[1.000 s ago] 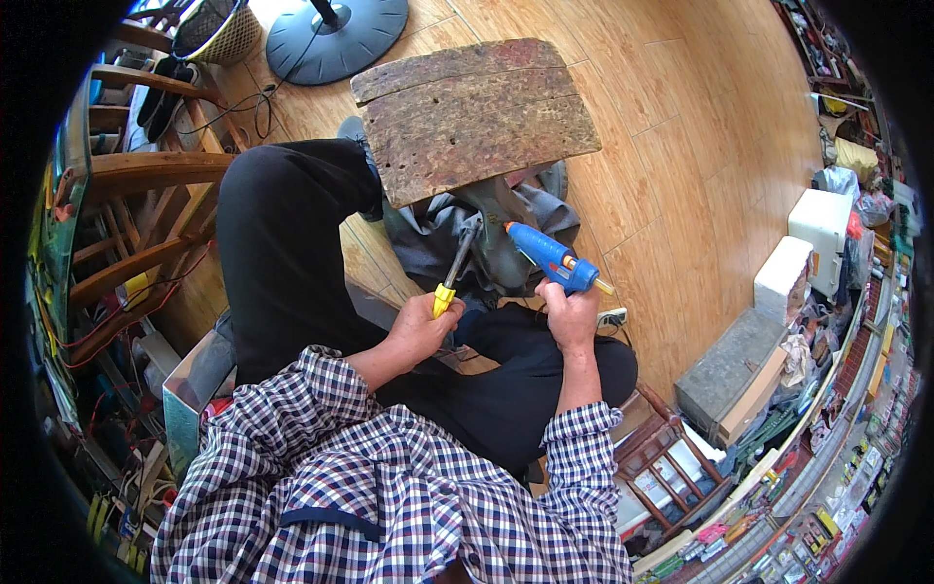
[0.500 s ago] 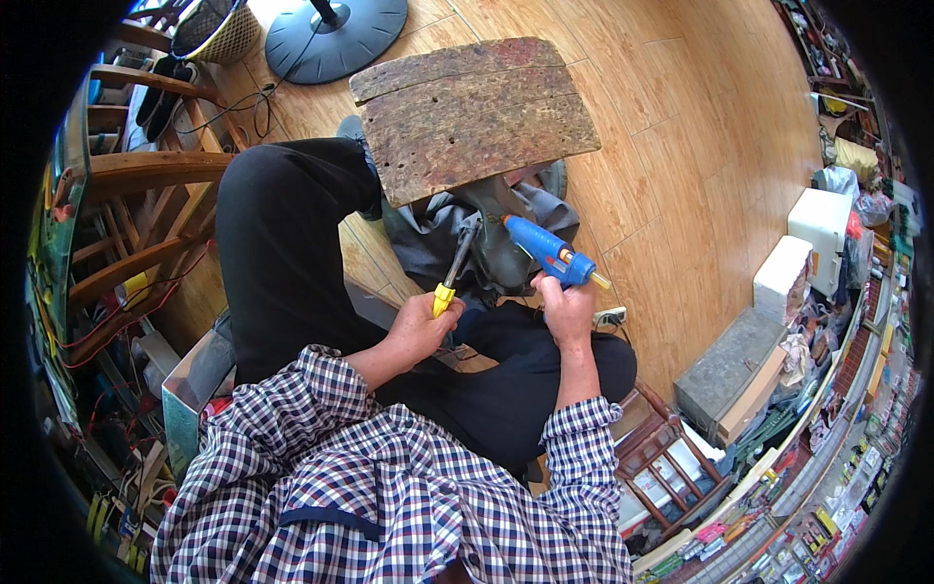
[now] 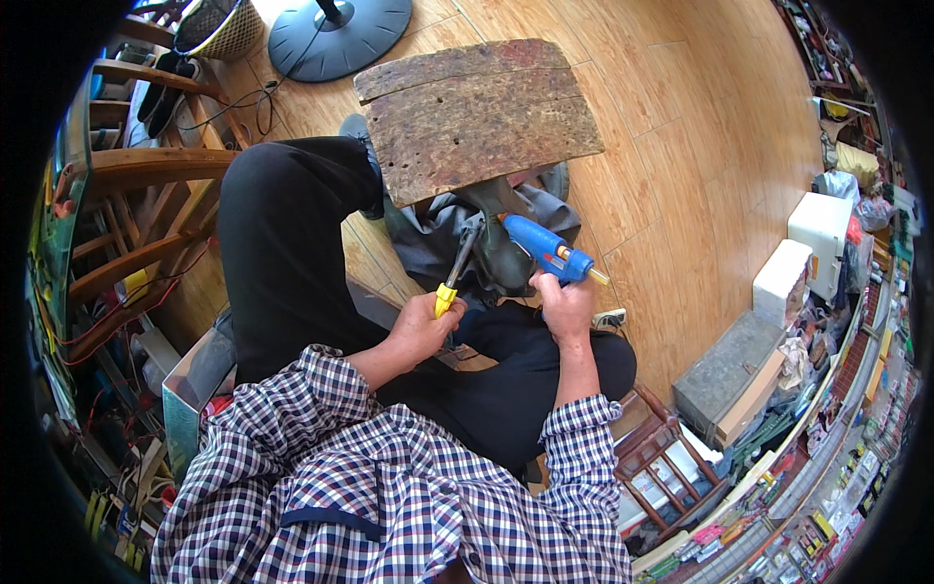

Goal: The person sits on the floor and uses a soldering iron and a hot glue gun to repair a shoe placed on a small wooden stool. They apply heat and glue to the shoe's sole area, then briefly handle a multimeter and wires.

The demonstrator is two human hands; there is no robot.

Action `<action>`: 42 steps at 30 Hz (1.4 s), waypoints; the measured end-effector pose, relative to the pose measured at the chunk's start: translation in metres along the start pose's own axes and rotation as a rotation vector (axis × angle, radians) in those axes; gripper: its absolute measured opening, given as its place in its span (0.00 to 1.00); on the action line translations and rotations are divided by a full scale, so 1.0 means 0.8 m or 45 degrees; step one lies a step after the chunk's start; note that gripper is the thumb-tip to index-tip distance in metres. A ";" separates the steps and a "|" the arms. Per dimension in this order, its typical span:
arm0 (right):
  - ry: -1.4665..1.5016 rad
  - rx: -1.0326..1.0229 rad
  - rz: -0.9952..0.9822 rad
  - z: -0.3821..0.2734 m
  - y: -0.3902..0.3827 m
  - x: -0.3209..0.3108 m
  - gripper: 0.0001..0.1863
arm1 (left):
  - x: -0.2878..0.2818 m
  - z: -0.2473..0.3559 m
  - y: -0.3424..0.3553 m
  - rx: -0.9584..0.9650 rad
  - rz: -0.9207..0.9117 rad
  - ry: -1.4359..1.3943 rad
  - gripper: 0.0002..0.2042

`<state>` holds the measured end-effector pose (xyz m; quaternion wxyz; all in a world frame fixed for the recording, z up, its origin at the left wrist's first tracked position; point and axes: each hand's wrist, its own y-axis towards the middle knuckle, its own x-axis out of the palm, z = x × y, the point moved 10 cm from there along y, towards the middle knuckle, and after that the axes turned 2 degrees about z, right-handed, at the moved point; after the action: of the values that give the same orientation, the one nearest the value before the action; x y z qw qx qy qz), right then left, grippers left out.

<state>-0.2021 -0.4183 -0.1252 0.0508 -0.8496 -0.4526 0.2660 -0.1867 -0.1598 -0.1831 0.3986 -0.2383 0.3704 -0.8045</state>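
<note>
Hands apart: left hand [image 3: 418, 326] clamped on the yellow handle of a metal-shafted tool [image 3: 446, 299], shaft pointing far and slightly right; right hand [image 3: 567, 307] wrapped round a blue glue gun [image 3: 537, 239] to its right, nozzle aimed far-left, pale stick [image 3: 600, 277] out the rear. Both tips sit near each other by a dark rounded piece [image 3: 508, 265] just nearside of a worn wooden board [image 3: 482, 122], grey cloth [image 3: 420, 234] around; can't tell if either touches. Round black base [image 3: 341, 49] far left, grey box [image 3: 725, 365] right.
</note>
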 end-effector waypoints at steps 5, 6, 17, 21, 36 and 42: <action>-0.010 -0.017 -0.013 0.000 0.002 0.000 0.08 | -0.001 0.005 -0.002 -0.007 0.002 0.043 0.09; -0.006 -0.007 -0.014 -0.001 0.003 0.000 0.08 | -0.001 0.007 -0.003 0.006 0.000 0.028 0.09; -0.023 0.039 -0.073 0.002 0.004 0.008 0.09 | -0.001 0.009 -0.003 0.047 0.006 -0.004 0.09; -0.026 0.108 -0.076 0.003 0.002 0.004 0.09 | -0.001 0.006 0.000 0.097 0.024 -0.031 0.08; -0.029 -0.020 -0.020 0.006 0.005 0.001 0.07 | 0.000 0.008 -0.002 0.047 -0.003 -0.014 0.10; -0.016 -0.026 0.012 0.002 0.002 -0.005 0.05 | -0.002 0.010 -0.003 0.083 0.017 -0.022 0.08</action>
<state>-0.2035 -0.4225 -0.1259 0.0382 -0.8505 -0.4517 0.2668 -0.1812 -0.1606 -0.1766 0.4148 -0.2296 0.3422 -0.8113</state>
